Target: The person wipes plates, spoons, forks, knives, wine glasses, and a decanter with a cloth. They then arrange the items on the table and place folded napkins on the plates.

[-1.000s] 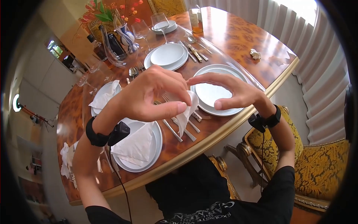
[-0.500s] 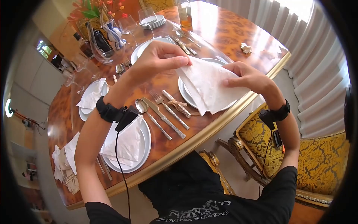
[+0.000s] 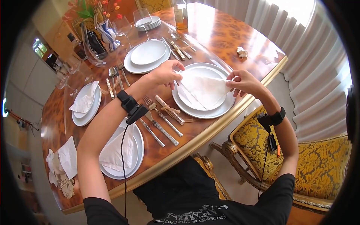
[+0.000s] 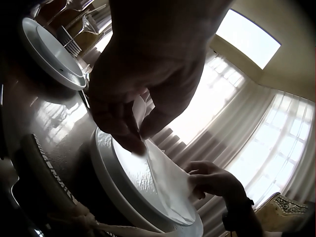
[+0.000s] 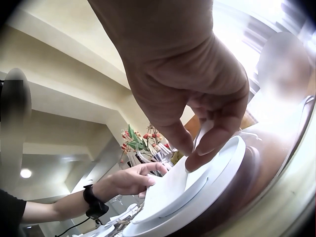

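A white folded paper napkin [image 3: 204, 90] lies over two stacked white plates [image 3: 183, 108] near the table's right edge. My left hand [image 3: 168, 73] pinches its left corner between thumb and fingers; in the left wrist view a bit of the napkin [image 4: 170, 182] sticks up past those fingers. At the opposite corner, my right hand [image 3: 245, 82] pinches the napkin between thumb and fingertips, as the right wrist view also shows. Left of the plates lie a fork [image 3: 161, 116] and a tied cutlery bundle [image 3: 170, 110].
Another setting with a napkin [image 3: 118, 150] on plates stands to the left. Across the table are more plates [image 3: 150, 52], wine glasses [image 3: 142, 18], a bottle [image 3: 180, 17] and a flower vase [image 3: 107, 35]. A crumpled white piece [image 3: 242, 52] lies at the far right.
Over the past second both hands moved the folded napkin rightward, opened it out wider and lowered it onto the right-hand plates. My hands are now farther apart, one at each corner.
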